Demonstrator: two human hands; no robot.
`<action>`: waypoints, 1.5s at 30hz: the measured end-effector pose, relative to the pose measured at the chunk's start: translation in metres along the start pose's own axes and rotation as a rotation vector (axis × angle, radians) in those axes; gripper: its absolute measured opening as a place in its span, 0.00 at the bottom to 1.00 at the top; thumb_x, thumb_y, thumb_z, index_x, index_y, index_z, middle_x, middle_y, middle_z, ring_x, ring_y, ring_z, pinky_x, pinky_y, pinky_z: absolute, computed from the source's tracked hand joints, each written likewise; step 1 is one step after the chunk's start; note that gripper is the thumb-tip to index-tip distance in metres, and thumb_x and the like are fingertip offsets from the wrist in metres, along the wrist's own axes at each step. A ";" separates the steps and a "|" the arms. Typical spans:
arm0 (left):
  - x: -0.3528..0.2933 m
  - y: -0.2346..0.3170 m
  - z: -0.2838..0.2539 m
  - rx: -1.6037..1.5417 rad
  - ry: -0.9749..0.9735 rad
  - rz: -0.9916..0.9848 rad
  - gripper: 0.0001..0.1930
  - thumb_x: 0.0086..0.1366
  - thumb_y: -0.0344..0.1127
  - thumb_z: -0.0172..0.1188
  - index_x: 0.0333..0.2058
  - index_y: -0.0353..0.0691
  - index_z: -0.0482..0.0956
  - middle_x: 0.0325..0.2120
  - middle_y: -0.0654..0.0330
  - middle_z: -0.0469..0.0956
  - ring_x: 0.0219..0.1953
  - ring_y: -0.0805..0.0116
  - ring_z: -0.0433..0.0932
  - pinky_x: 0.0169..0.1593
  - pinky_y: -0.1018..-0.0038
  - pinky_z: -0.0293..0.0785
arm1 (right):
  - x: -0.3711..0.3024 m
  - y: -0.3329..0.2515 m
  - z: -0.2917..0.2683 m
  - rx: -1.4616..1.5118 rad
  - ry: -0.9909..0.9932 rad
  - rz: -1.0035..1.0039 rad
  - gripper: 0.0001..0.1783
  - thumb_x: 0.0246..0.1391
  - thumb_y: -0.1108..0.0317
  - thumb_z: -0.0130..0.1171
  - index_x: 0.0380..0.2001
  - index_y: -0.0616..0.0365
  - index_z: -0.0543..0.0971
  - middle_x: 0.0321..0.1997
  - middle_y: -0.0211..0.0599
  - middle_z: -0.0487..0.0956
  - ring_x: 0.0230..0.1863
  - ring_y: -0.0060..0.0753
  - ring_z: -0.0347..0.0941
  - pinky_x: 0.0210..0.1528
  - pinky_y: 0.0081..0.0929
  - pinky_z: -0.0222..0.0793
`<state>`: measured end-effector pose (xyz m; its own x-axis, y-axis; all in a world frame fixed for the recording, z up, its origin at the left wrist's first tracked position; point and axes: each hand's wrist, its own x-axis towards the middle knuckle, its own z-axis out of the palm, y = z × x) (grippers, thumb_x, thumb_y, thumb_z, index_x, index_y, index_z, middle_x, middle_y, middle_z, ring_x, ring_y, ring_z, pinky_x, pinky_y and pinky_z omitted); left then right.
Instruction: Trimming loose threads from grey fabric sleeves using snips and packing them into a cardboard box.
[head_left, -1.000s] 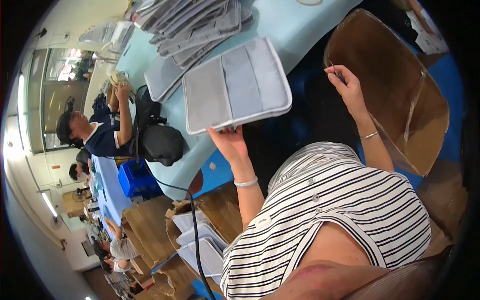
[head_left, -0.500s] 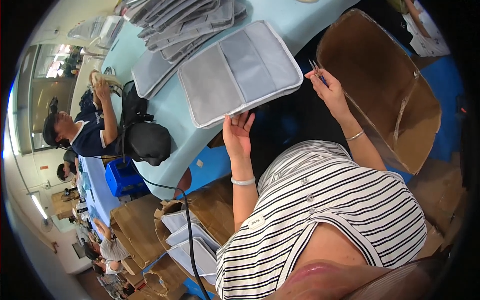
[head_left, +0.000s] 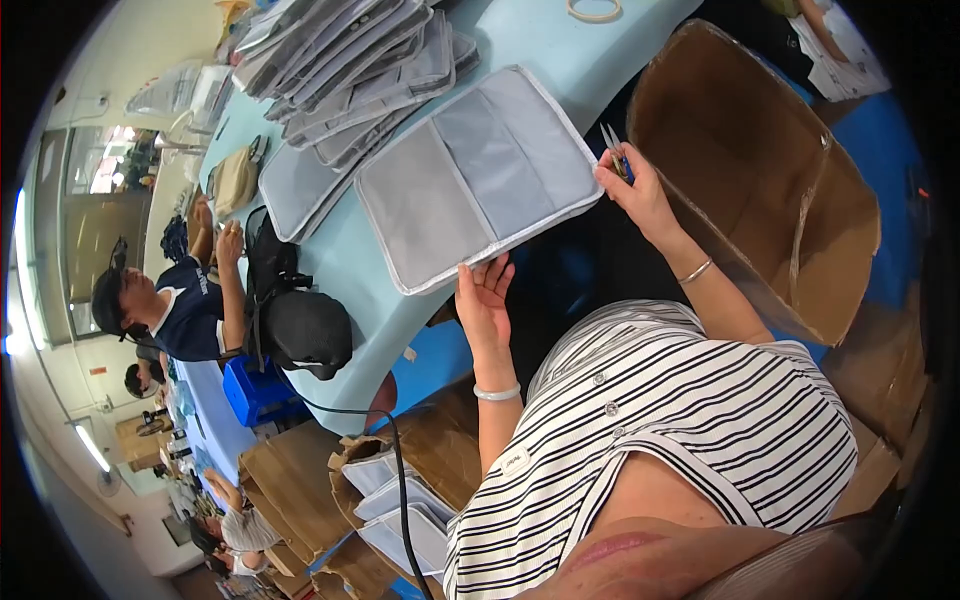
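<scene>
A flat grey fabric pouch (head_left: 425, 195) with white piped edges and a lighter pocket panel lies tilted at the table's near edge. My left hand (head_left: 487, 305) pinches its near edge, thumb on top and fingers beneath. At the pouch's right corner is my right hand (head_left: 642, 200), its fingers closed around small scissors (head_left: 615, 150) with blue on the handle, blades pointing away from me. The right thumb and fingertips touch or nearly touch that corner; the exact contact is hard to see.
Similar grey pouches (head_left: 350, 60) are piled on the blue-covered table (head_left: 545, 40). A large open cardboard box (head_left: 740, 170) stands at right. Left are a black bag (head_left: 300, 330), a blue bin (head_left: 255, 390) and a seated person (head_left: 180, 300). Below, a carton holds more pouches (head_left: 400, 520).
My right hand with the scissors has moved in to the pouch's right corner. The view has shifted a little, and the person at left has lowered their hands.
</scene>
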<state>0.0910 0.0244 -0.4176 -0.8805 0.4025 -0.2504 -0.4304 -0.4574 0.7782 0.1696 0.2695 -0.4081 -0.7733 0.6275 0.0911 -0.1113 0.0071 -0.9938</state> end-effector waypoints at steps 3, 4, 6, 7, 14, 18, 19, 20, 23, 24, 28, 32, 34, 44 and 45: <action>0.004 -0.003 -0.001 0.048 0.013 0.031 0.21 0.69 0.46 0.47 0.48 0.32 0.68 0.44 0.51 0.75 0.45 0.59 0.77 0.47 0.66 0.76 | 0.003 -0.008 0.000 -0.028 0.045 0.050 0.09 0.53 0.65 0.60 0.30 0.57 0.71 0.23 0.23 0.68 0.23 0.13 0.62 0.26 0.15 0.59; 0.004 -0.003 -0.001 0.066 0.012 0.028 0.22 0.68 0.46 0.48 0.48 0.31 0.67 0.44 0.50 0.75 0.45 0.60 0.78 0.46 0.67 0.76 | 0.004 -0.008 -0.002 -0.015 0.053 0.053 0.09 0.53 0.65 0.59 0.30 0.57 0.71 0.23 0.22 0.68 0.23 0.12 0.61 0.25 0.14 0.58; 0.008 -0.003 0.003 0.069 0.011 0.012 0.22 0.68 0.46 0.50 0.47 0.30 0.68 0.41 0.51 0.77 0.42 0.59 0.79 0.44 0.68 0.77 | 0.007 -0.011 -0.005 0.041 0.060 0.130 0.09 0.54 0.64 0.59 0.31 0.56 0.72 0.23 0.21 0.67 0.23 0.12 0.60 0.24 0.13 0.56; 0.008 0.000 0.006 0.095 0.005 0.039 0.22 0.68 0.47 0.50 0.46 0.29 0.69 0.39 0.51 0.77 0.40 0.60 0.80 0.43 0.68 0.77 | 0.009 -0.017 -0.006 0.055 0.050 0.146 0.09 0.54 0.62 0.59 0.33 0.55 0.73 0.23 0.19 0.66 0.23 0.11 0.59 0.24 0.12 0.54; 0.019 0.024 0.020 0.182 0.046 0.188 0.25 0.65 0.56 0.51 0.33 0.33 0.73 0.25 0.56 0.78 0.26 0.66 0.79 0.33 0.73 0.75 | 0.010 -0.042 -0.011 -0.018 -0.168 -0.201 0.15 0.46 0.64 0.68 0.36 0.56 0.77 0.23 0.18 0.65 0.25 0.11 0.57 0.28 0.12 0.55; 0.024 0.034 0.027 0.212 0.039 0.180 0.27 0.64 0.58 0.50 0.30 0.34 0.74 0.21 0.57 0.78 0.23 0.69 0.77 0.31 0.75 0.73 | 0.008 -0.062 -0.003 -0.155 -0.163 -0.150 0.10 0.46 0.66 0.68 0.26 0.56 0.76 0.23 0.18 0.69 0.25 0.11 0.58 0.28 0.12 0.54; 0.024 0.036 0.028 0.218 0.037 0.172 0.27 0.64 0.58 0.50 0.31 0.34 0.74 0.22 0.56 0.78 0.23 0.69 0.77 0.31 0.74 0.73 | 0.007 -0.066 0.000 -0.164 -0.125 -0.149 0.09 0.46 0.66 0.67 0.24 0.57 0.76 0.21 0.18 0.70 0.25 0.11 0.58 0.28 0.13 0.54; 0.025 0.035 0.026 0.217 0.025 0.170 0.27 0.64 0.58 0.50 0.31 0.34 0.74 0.22 0.56 0.78 0.23 0.69 0.77 0.31 0.74 0.73 | 0.006 -0.067 0.002 -0.167 -0.115 -0.153 0.09 0.46 0.66 0.67 0.24 0.57 0.76 0.21 0.18 0.70 0.25 0.11 0.58 0.28 0.13 0.54; 0.024 0.031 0.021 0.163 -0.033 0.161 0.26 0.66 0.55 0.50 0.35 0.32 0.74 0.26 0.53 0.79 0.25 0.68 0.78 0.32 0.75 0.74 | 0.007 -0.072 0.008 -0.275 -0.006 -0.273 0.09 0.48 0.67 0.65 0.25 0.60 0.76 0.20 0.22 0.70 0.25 0.12 0.62 0.29 0.14 0.59; 0.021 0.029 0.022 0.192 -0.100 0.160 0.23 0.66 0.52 0.50 0.38 0.32 0.73 0.30 0.52 0.80 0.26 0.67 0.79 0.33 0.75 0.75 | 0.005 -0.073 0.007 -0.277 -0.007 -0.274 0.09 0.48 0.67 0.65 0.25 0.60 0.76 0.20 0.22 0.70 0.25 0.12 0.62 0.29 0.14 0.59; 0.005 0.027 0.028 0.372 -0.335 0.062 0.12 0.64 0.30 0.56 0.43 0.30 0.73 0.36 0.51 0.80 0.31 0.68 0.81 0.37 0.77 0.77 | 0.004 -0.073 0.009 -0.300 -0.010 -0.285 0.10 0.47 0.67 0.65 0.25 0.61 0.76 0.19 0.23 0.70 0.25 0.13 0.62 0.29 0.14 0.59; -0.012 0.033 0.040 1.085 -0.297 0.898 0.09 0.56 0.26 0.63 0.37 0.37 0.79 0.33 0.56 0.81 0.34 0.63 0.80 0.38 0.73 0.76 | 0.006 -0.068 0.005 -0.285 -0.031 -0.307 0.10 0.48 0.67 0.65 0.25 0.61 0.76 0.19 0.23 0.70 0.24 0.14 0.61 0.28 0.14 0.58; -0.011 0.052 0.055 1.355 -0.236 1.324 0.18 0.50 0.32 0.68 0.42 0.41 0.78 0.42 0.59 0.78 0.47 0.60 0.75 0.51 0.63 0.69 | 0.006 -0.068 0.004 -0.245 -0.058 -0.301 0.09 0.48 0.68 0.65 0.25 0.61 0.76 0.19 0.23 0.69 0.24 0.13 0.60 0.27 0.14 0.57; 0.000 0.097 0.085 1.686 -0.087 1.198 0.26 0.45 0.22 0.63 0.47 0.45 0.77 0.38 0.56 0.80 0.37 0.60 0.79 0.41 0.68 0.72 | 0.002 -0.116 -0.008 -0.108 0.020 -0.684 0.07 0.51 0.74 0.61 0.35 0.60 0.76 0.19 0.22 0.65 0.21 0.12 0.57 0.25 0.12 0.52; -0.002 0.105 0.089 1.590 -0.008 1.192 0.22 0.48 0.24 0.63 0.45 0.44 0.79 0.33 0.56 0.80 0.27 0.66 0.77 0.32 0.73 0.72 | 0.001 -0.121 -0.014 -0.025 0.041 -0.658 0.09 0.53 0.74 0.59 0.39 0.59 0.76 0.18 0.21 0.64 0.21 0.10 0.55 0.24 0.11 0.51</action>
<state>0.0654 0.0455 -0.2842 -0.5350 0.4874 0.6901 0.8058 0.5399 0.2434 0.1915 0.2800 -0.2883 -0.5244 0.5149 0.6782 -0.5380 0.4170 -0.7326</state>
